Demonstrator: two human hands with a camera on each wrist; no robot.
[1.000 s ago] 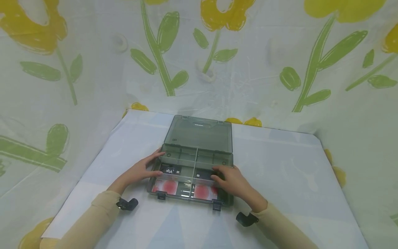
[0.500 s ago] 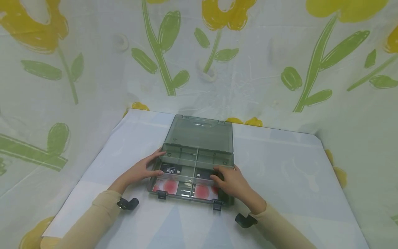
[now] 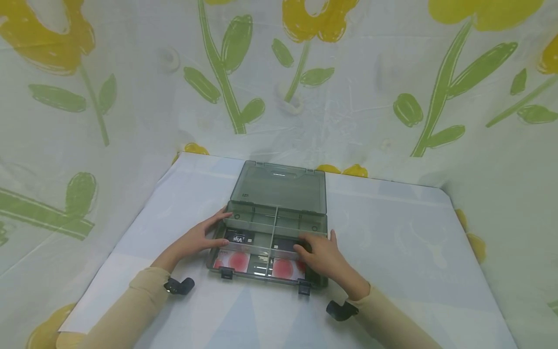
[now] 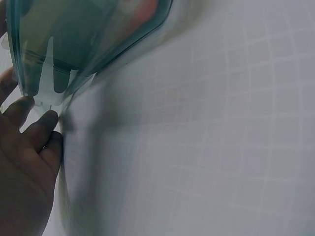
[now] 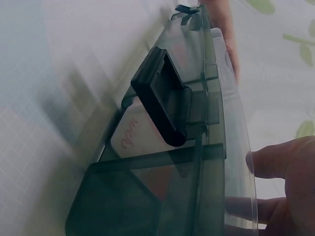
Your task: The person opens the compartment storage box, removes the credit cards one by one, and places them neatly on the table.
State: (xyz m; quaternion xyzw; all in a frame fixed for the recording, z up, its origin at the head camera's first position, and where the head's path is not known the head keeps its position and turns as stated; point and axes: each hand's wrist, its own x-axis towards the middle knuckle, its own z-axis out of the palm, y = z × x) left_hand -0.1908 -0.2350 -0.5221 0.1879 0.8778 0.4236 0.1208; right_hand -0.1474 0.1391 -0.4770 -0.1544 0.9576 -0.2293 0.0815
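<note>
An organizer box point(image 3: 320, 271) of grey-green clear plastic lies with its lid point(image 3: 279, 186) folded back. My left hand point(image 3: 196, 240) grips its left side, thumb over the wall and index finger near the back corner; the left wrist view shows other fingers point(image 4: 42, 129) at the box's corner. My right hand point(image 3: 324, 252) reaches into the right middle compartment, thumb and index finger at the end of a dark card point(image 3: 284, 244). That card's right end is hidden. A dark "Vip" card point(image 3: 239, 237) lies in the left middle compartment.
White-and-red cards point(image 3: 237, 261) lie in the front compartments. Clear dividers point(image 3: 248, 248) split the box; one stands above the front rim in the right wrist view. Two dark latches point(image 3: 303, 288) stick out in front. A flower-printed curtain point(image 3: 348, 111) hangs behind the pale table point(image 3: 392, 232).
My right hand has shifted slightly left, and the dark card appears to have slid a little left with it. One right finger has lifted outside the box. The left hand stays put.
</note>
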